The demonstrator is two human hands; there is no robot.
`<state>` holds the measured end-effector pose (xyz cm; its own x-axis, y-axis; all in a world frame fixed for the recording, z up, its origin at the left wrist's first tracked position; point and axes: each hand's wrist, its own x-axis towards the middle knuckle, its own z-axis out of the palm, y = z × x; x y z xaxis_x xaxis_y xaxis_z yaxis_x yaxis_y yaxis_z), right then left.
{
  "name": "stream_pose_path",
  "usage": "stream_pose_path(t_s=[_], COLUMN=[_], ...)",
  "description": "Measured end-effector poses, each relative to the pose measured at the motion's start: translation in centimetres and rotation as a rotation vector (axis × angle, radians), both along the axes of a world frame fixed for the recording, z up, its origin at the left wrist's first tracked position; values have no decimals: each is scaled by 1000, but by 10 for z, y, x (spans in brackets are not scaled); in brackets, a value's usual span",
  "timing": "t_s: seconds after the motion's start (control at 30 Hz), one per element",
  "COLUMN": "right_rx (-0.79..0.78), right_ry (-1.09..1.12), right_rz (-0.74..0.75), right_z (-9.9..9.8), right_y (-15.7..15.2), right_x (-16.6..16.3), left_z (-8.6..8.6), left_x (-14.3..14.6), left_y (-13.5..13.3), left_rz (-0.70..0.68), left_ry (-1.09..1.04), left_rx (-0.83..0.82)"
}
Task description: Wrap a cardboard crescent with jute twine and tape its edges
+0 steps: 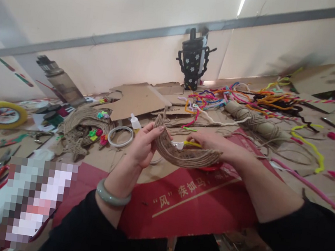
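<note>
The left hand [144,145] is closed around the upper left tip of a twine crescent [182,156] — thumb in front, fingers curled behind. The right hand [214,145] grips the crescent's other end, fingers bent over its inner edge, with a small white-and-yellow piece [179,145] at its fingertips. Below both hands lies a red sheet [193,206]. Just left of the left hand sit a tape ring [120,136] and a glue bottle [135,122] — beyond the right hand, a twine spool [257,122].
</note>
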<state>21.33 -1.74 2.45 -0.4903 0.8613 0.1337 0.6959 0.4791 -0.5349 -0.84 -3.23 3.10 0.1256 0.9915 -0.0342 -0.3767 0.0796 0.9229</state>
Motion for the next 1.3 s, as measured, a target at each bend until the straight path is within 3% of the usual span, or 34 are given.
stream_pose_path(t_s=[0.07,0.13,0.23,0.3,0.37,0.43,0.63,0.87,1.1,1.3], right_rx=[-156,-123,-39,-24,-67,-110,12,22,156,320], right_ry=[-44,37,300,508,622,593,438,248,100,166], right_rz=[38,22,-128,-231,-234,-157,-23,26,31,84], right_z=[7,11,10,7,5,5,7,5,11,-3], right_y=[3,7,14,16,14,10,-1,0,-2,5], right_x=[10,22,30,25,16,5,-9,-4,-3,-2], left_z=[0,1,3,3,4,5,8,10,4,0], left_x=[-1,-2,-2,-3,-4,-5,-9,-14,-16,-15], left_y=[1,1,1,0,1,2,5,6,11,14], left_rz=[17,39,43,41,45,49,61,86,125,175], left_ry=[-53,-102,-150,-163,-175,-189,-197,-223,-205,-219], left_rx=[7,11,6,-3,1,8,-5,39,54,60])
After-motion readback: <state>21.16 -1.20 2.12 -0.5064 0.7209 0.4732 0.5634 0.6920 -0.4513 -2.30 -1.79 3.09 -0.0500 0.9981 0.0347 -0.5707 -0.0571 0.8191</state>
